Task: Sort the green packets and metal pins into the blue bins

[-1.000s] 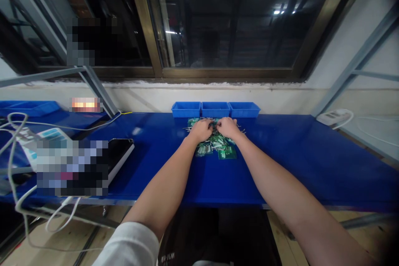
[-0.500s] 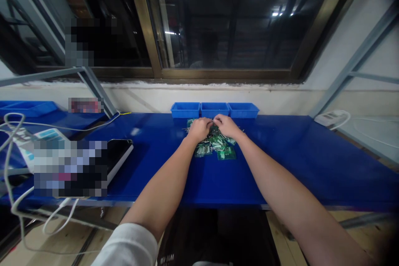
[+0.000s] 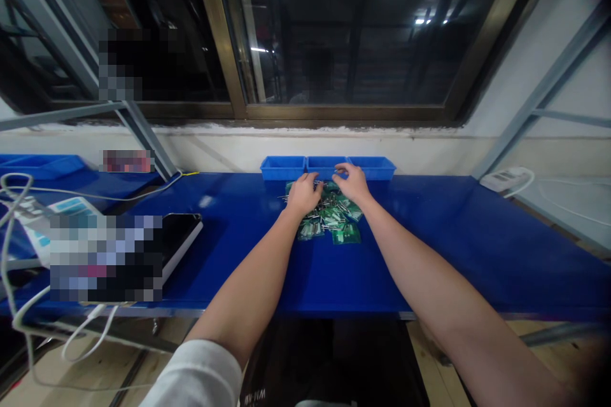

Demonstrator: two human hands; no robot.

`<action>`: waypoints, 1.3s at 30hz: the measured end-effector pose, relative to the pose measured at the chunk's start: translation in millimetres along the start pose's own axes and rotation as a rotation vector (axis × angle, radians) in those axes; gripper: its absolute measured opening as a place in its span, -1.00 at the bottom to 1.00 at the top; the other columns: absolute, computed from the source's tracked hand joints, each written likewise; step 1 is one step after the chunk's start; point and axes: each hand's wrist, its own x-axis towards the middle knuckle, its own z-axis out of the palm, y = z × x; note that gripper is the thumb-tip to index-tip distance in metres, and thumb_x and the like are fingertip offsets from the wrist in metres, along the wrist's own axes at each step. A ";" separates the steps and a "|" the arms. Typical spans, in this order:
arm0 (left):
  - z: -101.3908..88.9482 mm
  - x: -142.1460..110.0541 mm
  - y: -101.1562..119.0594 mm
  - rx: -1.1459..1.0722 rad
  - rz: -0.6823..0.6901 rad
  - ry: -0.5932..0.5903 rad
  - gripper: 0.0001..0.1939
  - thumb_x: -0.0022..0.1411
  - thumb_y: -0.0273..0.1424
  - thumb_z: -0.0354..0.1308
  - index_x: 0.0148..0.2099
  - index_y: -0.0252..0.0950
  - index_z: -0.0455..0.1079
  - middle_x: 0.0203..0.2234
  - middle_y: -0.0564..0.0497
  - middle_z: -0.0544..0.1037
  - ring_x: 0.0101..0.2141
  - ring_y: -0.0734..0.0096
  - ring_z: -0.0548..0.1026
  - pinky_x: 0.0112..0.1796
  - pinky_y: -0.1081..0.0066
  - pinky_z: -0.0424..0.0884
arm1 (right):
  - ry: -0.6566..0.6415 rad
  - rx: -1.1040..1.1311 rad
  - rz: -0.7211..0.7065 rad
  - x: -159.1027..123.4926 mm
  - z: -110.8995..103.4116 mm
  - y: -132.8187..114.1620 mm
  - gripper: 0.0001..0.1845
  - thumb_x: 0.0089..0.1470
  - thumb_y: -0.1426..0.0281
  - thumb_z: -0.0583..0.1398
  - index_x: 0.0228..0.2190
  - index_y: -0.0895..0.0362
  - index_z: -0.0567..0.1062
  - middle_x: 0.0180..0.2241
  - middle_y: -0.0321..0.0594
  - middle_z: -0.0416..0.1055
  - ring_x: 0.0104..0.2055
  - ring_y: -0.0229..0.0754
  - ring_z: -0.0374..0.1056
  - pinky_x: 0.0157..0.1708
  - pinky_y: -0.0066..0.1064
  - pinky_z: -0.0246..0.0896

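Dark window panes (image 3: 344, 32) in a brass-coloured metal frame stand beyond the row of three open blue plastic bins (image 3: 283, 170). Through my feed, a glossy blue worktop (image 3: 458, 241) spreads under and around that row. Just before the row lies the loose heap (image 3: 334, 211) of flat green pieces and thin silvery rods. My left hand (image 3: 303, 195) rests over the heap's left part, short of the row; its thumb and fingers stand partly apart, with nothing visible between them. My right hand (image 3: 352, 182) overlaps the row's front, fingers curled and slightly parted; I can't tell whether they pinch anything.

What has just changed is that the hands have separated, so I judge the joint handling has paused. Half a second ago they nearly met above the heap; now the right is closer to the row, while the heap looks much the same.
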 end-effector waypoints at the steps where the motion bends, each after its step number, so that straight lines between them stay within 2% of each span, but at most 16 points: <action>1: 1.3 0.2 -0.5 0.002 -0.009 -0.004 -0.61 0.28 -0.29 -0.06 0.09 -0.32 0.29 -0.05 -0.14 0.45 -0.07 0.22 0.41 -0.04 0.31 0.31 | 0.006 -0.083 0.000 1.1 -0.1 1.0 -0.62 -0.05 0.33 0.15 -0.15 0.13 0.45 -0.18 -0.14 0.44 -0.06 -0.03 0.24 -0.03 -0.18 0.11; 5: 4.9 0.3 -1.0 0.013 0.005 -0.026 -0.65 0.27 -0.33 -0.06 0.06 -0.30 0.31 -0.07 -0.11 0.45 -0.09 0.23 0.43 -0.05 0.31 0.32 | -0.040 -0.306 0.069 3.9 4.1 7.3 -0.44 -0.06 0.25 0.16 0.02 0.08 0.34 0.03 -0.07 0.26 0.06 0.14 0.06 -0.02 -0.05 0.03; 9: 5.0 0.1 -0.1 0.026 0.010 -0.051 -0.68 0.26 -0.34 -0.05 0.02 -0.27 0.34 -0.10 -0.08 0.46 -0.10 0.24 0.43 -0.07 0.33 0.33 | -0.137 -0.384 0.106 5.3 9.8 12.8 -0.25 -0.08 0.19 0.17 0.15 0.13 0.18 0.11 0.00 0.13 0.08 0.20 0.00 0.00 -0.03 -0.01; 12: 4.3 -0.2 0.7 0.036 0.012 -0.075 -0.68 0.26 -0.34 -0.05 0.01 -0.27 0.35 -0.11 -0.08 0.46 -0.11 0.24 0.44 -0.07 0.32 0.33 | -0.168 -0.397 0.102 6.1 11.1 13.2 -0.23 -0.05 0.19 0.15 0.17 0.16 0.11 0.13 0.04 0.07 0.10 0.21 -0.03 0.02 -0.03 -0.02; 21: 5.3 -1.0 1.1 0.045 0.022 -0.096 -0.68 0.25 -0.33 -0.05 0.00 -0.28 0.35 -0.12 -0.09 0.47 -0.12 0.22 0.45 -0.09 0.32 0.35 | -0.146 -0.403 0.094 6.2 11.8 16.7 -0.14 -0.07 0.18 0.16 0.21 0.12 -0.01 0.22 0.03 -0.08 0.14 0.23 -0.11 0.03 0.03 -0.06; 30: 6.7 -0.6 -0.6 0.030 0.029 -0.104 -0.66 0.24 -0.32 -0.05 0.01 -0.29 0.35 -0.11 -0.11 0.46 -0.12 0.21 0.44 -0.09 0.30 0.35 | -0.247 -0.458 0.134 4.7 12.9 20.1 -0.12 -0.05 -0.02 0.11 0.21 0.09 0.01 0.31 -0.08 -0.31 0.15 0.29 -0.11 0.01 0.09 -0.04; 34: 7.1 -0.5 -2.0 0.029 0.045 -0.103 -0.65 0.24 -0.31 -0.05 0.02 -0.30 0.35 -0.11 -0.11 0.47 -0.10 0.23 0.44 -0.07 0.33 0.34 | -0.173 -0.427 0.130 3.6 10.3 18.6 -0.19 -0.02 0.05 0.11 0.20 0.09 0.06 0.30 -0.11 -0.25 0.16 0.25 -0.11 0.03 0.07 -0.03; 37: 5.9 -2.0 -0.4 0.030 0.098 -0.135 -0.60 0.24 -0.23 -0.05 0.04 -0.31 0.34 -0.08 -0.12 0.46 -0.07 0.23 0.42 -0.04 0.33 0.31 | -0.090 -0.407 0.097 0.5 7.9 16.9 -0.34 0.02 0.16 0.10 0.14 0.12 0.20 0.23 -0.10 0.00 0.15 0.16 -0.06 0.06 -0.01 -0.02; 39: 4.3 -4.1 2.1 0.050 0.157 -0.185 -0.52 0.22 -0.13 -0.03 0.07 -0.30 0.32 -0.03 -0.14 0.44 -0.02 0.18 0.39 -0.01 0.30 0.29 | -0.106 -0.407 0.064 -3.0 6.6 15.8 -0.43 0.03 0.20 0.09 0.08 0.11 0.28 0.18 -0.11 0.11 0.14 0.11 -0.02 0.06 -0.05 -0.01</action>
